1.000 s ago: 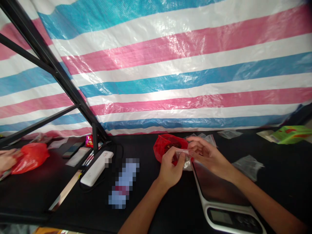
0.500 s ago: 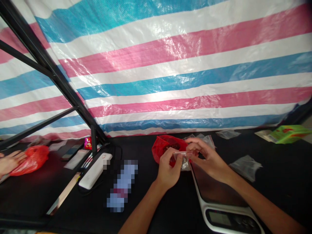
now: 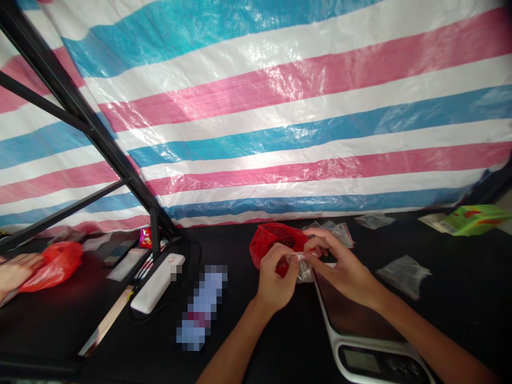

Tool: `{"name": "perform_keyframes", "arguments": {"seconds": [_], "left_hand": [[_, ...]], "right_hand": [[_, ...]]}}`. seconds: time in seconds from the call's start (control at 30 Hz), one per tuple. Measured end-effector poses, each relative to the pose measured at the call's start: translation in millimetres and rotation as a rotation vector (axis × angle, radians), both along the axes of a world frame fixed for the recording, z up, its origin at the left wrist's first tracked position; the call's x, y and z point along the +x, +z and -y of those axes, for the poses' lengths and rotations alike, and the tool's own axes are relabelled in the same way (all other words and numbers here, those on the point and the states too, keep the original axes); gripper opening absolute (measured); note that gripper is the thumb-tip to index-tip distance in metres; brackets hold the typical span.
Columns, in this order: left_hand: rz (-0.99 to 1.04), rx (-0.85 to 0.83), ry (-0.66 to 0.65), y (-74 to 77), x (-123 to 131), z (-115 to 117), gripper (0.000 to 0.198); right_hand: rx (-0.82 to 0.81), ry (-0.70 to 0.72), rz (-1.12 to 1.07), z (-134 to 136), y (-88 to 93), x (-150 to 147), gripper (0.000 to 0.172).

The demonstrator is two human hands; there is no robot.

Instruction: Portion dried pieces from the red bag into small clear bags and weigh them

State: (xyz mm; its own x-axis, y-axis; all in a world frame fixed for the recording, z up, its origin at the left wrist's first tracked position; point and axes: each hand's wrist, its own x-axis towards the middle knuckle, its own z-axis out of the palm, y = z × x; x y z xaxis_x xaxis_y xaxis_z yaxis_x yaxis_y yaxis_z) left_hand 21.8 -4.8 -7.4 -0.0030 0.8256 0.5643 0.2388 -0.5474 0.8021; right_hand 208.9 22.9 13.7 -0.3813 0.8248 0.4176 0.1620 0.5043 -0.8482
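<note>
Between my two hands is a small clear plastic bag (image 3: pixel 304 272), its upper edge pinched on both sides. My left hand (image 3: pixel 279 277) grips the left end of that edge between thumb and fingers. On the other end, my right hand (image 3: pixel 334 261) is closed with thumb and fingertips. The bag's lower part hangs by the far left corner of a kitchen scale (image 3: pixel 360 314); its contents are too small to make out. Just behind my left hand stands an open red plastic bag (image 3: pixel 260 245), holding something dark that is partly hidden.
More clear bags (image 3: pixel 406 274) lie right of the scale and behind my right hand. A green packet (image 3: pixel 472 220) is at the far right. Left are a white power strip (image 3: pixel 156 285) and a blurred-out item (image 3: pixel 202 306). Another person's hand (image 3: pixel 18 272) touches a red bag (image 3: pixel 60 264) beyond a black frame (image 3: pixel 90 128).
My fingers have shifted slightly along the clear bag's upper edge, and both hands still pinch it. The view has tilted a little. The other person's hand stays at the red bag.
</note>
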Motion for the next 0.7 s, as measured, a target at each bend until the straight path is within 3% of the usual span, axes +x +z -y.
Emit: {"name": "perform_keyframes", "arguments": {"seconds": [0.27, 0.43, 0.7], "left_hand": [[-0.026, 0.036, -0.002, -2.3, 2.5, -0.5, 0.014], [-0.032, 0.028, -0.010, -1.1, 0.9, 0.1, 0.016], [-0.086, 0.098, -0.076, 0.2, -1.1, -3.3, 0.016]], "right_hand": [[0.018, 0.051, 0.066, 3.3, -2.6, -0.8, 0.032], [0.003, 0.055, 0.088, 3.1, 2.6, 1.6, 0.041], [0.069, -0.007, 0.051, 3.1, 2.5, 5.4, 0.027]]}}
